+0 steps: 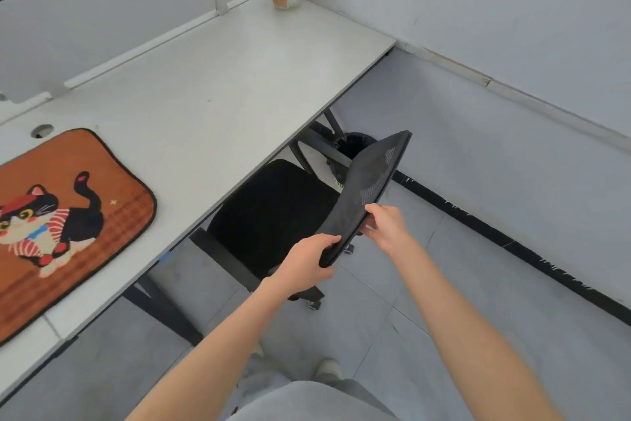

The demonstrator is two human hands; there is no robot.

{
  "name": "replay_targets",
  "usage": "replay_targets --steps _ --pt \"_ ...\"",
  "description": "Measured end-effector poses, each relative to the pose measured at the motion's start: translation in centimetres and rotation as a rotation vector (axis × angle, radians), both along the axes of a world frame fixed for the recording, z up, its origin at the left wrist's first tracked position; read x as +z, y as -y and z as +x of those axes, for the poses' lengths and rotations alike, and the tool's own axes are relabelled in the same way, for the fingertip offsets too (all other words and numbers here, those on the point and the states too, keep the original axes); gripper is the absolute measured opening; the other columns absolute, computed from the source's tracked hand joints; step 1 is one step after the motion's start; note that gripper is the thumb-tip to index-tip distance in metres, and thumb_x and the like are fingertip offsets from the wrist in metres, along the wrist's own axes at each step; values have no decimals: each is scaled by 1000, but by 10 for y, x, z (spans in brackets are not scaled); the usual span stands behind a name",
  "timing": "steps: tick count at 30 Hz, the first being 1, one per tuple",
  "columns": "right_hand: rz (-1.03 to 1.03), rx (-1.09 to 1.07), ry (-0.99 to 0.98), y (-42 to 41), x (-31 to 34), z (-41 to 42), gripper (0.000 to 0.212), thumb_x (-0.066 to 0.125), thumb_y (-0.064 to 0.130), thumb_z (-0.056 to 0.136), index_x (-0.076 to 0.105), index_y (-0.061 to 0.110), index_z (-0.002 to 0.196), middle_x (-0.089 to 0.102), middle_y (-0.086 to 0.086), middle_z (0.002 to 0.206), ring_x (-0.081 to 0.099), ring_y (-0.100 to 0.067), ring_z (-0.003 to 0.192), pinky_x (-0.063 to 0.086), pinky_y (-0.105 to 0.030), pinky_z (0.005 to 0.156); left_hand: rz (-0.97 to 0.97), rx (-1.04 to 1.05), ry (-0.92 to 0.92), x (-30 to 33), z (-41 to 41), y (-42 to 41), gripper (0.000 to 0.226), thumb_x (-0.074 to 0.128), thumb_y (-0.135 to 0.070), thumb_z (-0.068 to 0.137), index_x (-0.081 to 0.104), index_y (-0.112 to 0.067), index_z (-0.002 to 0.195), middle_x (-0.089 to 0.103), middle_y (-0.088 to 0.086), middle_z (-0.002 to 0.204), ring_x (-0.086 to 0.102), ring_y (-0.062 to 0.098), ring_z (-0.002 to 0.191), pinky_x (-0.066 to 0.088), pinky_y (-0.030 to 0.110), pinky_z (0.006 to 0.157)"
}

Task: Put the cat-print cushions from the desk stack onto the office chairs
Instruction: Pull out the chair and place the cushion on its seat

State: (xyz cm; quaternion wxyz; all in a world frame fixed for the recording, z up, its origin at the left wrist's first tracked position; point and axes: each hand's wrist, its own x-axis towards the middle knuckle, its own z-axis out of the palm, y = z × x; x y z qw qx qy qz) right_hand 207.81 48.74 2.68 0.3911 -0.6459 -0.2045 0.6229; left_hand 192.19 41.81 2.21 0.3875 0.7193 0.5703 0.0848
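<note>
Here both hands hold the mesh back of the chair (273,212) by its top edge, in the lower middle of the frame. The left hand (304,267) has its grip closed round the near corner of the back (368,192), thumb on top and fingers curled under. The right hand (386,226) pinches the edge a little further along. The black seat sits partly tucked under the desk (222,79), so there is no clear room above it to lay anything down.

The cushion (65,216) lies flat on the desk at the left edge of the frame, cat print up, well apart from both hands. Whether more lie under it I cannot tell.

The step in hand looks like drawing the chair out from under the desk. To do it well, pull straight back toward the body with both hands level, so the castors roll and the chair does not swing. The back is thin and seems to flex, so a steady pull should serve better than a jerk. Mind the dark bin (355,144) just behind the chair in the middle of the frame. Bring the seat fully clear of the desk edge before letting go and reaching left for the cushion.
</note>
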Motion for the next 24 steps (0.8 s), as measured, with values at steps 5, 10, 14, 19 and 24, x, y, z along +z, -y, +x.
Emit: replay_targets --steps 5,10,14,19,24 --pt "27 -4 55 34 -4 48 24 41 0 89 49 9 68 54 -8 69 53 -16 62 52 -26 56 10 -15 117 -5 46 34 56 64 -18 77 46 -18 130 57 2 127 55 16 114 45 29 99" --pt "31 -43 79 68 -5 95 23 44 2 91 50 11 71 55 -5 72 53 -14 65 52 -28 59 9 -48 168 -11 90 60 58 66 -18 74 48 -16 129 58 2 126 56 17 112 46 29 96" --pt "24 -73 92 88 -2 120 27 42 0 90 49 12 67 53 -4 68 52 -13 62 48 -29 60 23 -87 172 -14 113 73 59 67 -18 74 47 -16 129 58 2 126 56 17 113 44 28 96" --pt "30 -131 56 109 -1 152 25 44 1 91 51 11 69 54 -5 71 54 -15 64 49 -31 64 13 -122 204 -13 145 92 58 64 -18 78 44 -14 132 55 3 129 53 19 115 40 28 98" --pt "28 -176 78 117 1 174 24 43 3 93 52 10 71 52 -6 72 51 -15 67 47 -32 65 5 -124 228 -12 174 95 57 65 -17 76 45 -13 129 56 5 125 54 20 112 42 29 95"
